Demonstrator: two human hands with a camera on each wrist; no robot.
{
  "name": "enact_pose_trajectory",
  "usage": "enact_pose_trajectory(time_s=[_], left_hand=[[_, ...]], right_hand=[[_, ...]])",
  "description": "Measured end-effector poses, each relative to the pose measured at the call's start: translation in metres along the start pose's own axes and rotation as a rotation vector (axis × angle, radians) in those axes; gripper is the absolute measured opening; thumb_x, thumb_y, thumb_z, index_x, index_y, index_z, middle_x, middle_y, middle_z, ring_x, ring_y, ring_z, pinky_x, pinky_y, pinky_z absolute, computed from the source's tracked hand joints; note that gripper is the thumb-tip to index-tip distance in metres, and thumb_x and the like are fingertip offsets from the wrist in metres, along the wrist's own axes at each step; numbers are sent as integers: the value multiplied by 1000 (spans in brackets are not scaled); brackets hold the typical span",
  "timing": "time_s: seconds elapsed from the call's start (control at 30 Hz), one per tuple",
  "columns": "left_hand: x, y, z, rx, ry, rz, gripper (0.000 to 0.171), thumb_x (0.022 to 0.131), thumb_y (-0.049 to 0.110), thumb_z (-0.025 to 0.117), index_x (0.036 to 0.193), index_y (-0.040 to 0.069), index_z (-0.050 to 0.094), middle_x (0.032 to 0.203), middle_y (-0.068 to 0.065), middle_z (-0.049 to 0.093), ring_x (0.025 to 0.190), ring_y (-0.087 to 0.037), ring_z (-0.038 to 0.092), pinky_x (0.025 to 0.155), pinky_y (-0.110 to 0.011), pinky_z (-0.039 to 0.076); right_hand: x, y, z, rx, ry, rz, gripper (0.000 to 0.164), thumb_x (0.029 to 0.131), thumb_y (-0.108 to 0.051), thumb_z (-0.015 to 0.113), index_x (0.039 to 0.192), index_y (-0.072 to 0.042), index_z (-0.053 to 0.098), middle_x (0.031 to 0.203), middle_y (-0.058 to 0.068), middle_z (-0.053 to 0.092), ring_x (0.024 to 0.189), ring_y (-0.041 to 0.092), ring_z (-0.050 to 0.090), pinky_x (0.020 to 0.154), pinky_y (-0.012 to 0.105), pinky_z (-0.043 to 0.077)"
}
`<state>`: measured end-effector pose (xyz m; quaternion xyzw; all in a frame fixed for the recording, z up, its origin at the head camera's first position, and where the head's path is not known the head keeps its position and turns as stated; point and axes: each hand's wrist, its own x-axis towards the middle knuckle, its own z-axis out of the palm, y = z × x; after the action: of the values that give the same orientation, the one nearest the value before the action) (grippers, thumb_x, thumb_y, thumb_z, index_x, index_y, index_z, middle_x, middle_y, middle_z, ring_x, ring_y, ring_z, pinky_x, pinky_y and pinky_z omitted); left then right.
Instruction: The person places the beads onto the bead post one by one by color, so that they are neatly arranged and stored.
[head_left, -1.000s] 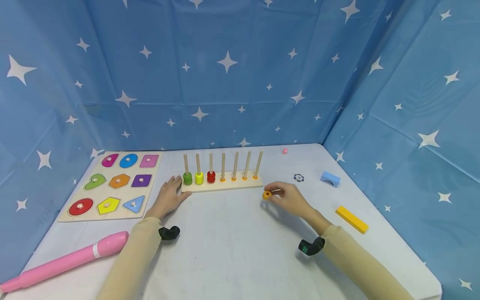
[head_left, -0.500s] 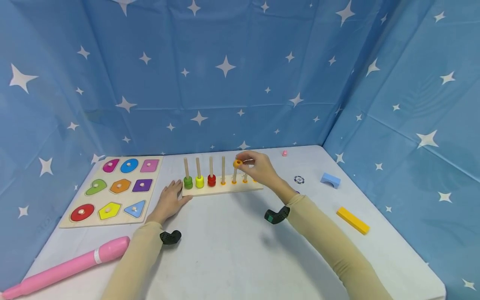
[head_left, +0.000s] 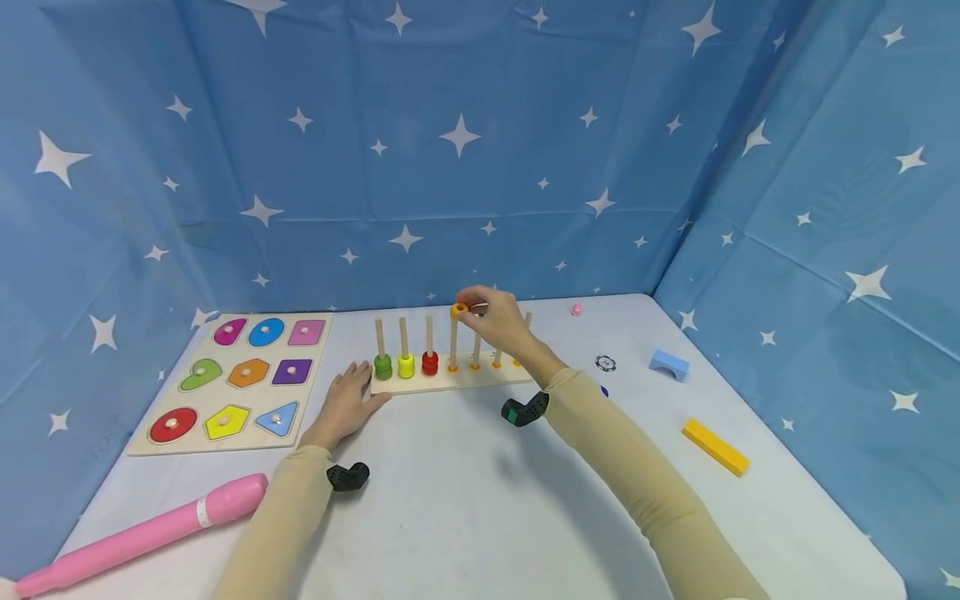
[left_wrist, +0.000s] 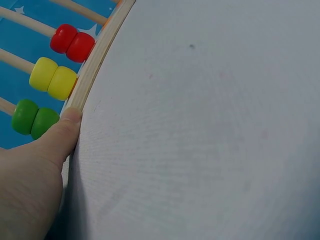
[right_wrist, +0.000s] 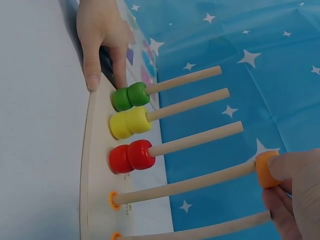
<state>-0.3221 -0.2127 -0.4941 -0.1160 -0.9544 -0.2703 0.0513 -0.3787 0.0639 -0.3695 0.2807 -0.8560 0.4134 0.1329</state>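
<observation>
My right hand (head_left: 498, 322) pinches an orange bead (right_wrist: 266, 170) between thumb and fingers. The bead is right at the top of the fourth peg (right_wrist: 185, 187), counted from the left. This peg stands on a wooden peg board (head_left: 435, 383) with a row of upright pegs. Two green beads (head_left: 383, 367), two yellow beads (head_left: 406, 366) and two red beads (head_left: 430, 363) are stacked on the first three pegs. My left hand (head_left: 346, 406) rests against the board's left end, fingers extended, with the thumb touching its front corner.
Left of the board lies a shape puzzle (head_left: 273, 346). A pink inflatable stick (head_left: 150, 533) is near the left arm. To the right are a poker chip (head_left: 605, 363), a blue arch block (head_left: 670, 365), a yellow block (head_left: 715, 447) and a small pink object (head_left: 577, 309).
My right hand has carried the orange bead up and left, from the table beside the board's right end to the fourth peg's tip. My left hand has stayed at the board's left end.
</observation>
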Motion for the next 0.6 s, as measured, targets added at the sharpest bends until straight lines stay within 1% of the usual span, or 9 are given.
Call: enact_pose_trajectory(time_s=[0.1, 0.17, 0.3, 0.47, 0.6], left_hand=[[0, 1, 1, -1, -1, -1, 72, 93, 36, 59, 140, -12, 32, 147, -29, 28, 138, -44, 15, 113, -56, 8], [0, 1, 1, 1, -2, -2, 73, 93, 36, 59, 140, -12, 32, 147, -29, 28, 138, -43, 15, 114, -56, 8], [0, 2, 0, 1, -5, -8, 73, 93, 37, 59, 141, -11, 32, 147, -28, 28, 139, -43, 15, 114, -55, 8], [1, 3, -1, 1, -9, -10, 74, 92, 37, 60, 141, -12, 32, 147, -28, 28, 139, -43, 15, 114, -55, 8], [1, 2, -1, 9, -10, -9, 74, 93, 37, 59, 141, -12, 31, 147, -28, 27, 139, -43, 15, 114, -55, 8]], right_hand=[[1, 1, 1, -8, -11, -10, 24, 88, -5, 66, 111, -1, 63, 106, 11, 66, 96, 19, 64, 82, 24, 55], [3, 2, 2, -22, -20, -16, 24, 88, -6, 65, 112, -1, 63, 106, 10, 66, 96, 18, 64, 83, 25, 54], [5, 4, 4, -31, -38, -20, 24, 88, -6, 65, 112, -1, 63, 108, 11, 66, 97, 19, 64, 83, 22, 53], [4, 5, 3, -2, -28, -13, 26, 88, -4, 65, 113, 0, 63, 109, 15, 65, 99, 28, 64, 83, 21, 53], [1, 5, 1, 17, -8, -8, 26, 88, -6, 66, 113, -2, 64, 107, 12, 66, 97, 23, 65, 82, 21, 53]])
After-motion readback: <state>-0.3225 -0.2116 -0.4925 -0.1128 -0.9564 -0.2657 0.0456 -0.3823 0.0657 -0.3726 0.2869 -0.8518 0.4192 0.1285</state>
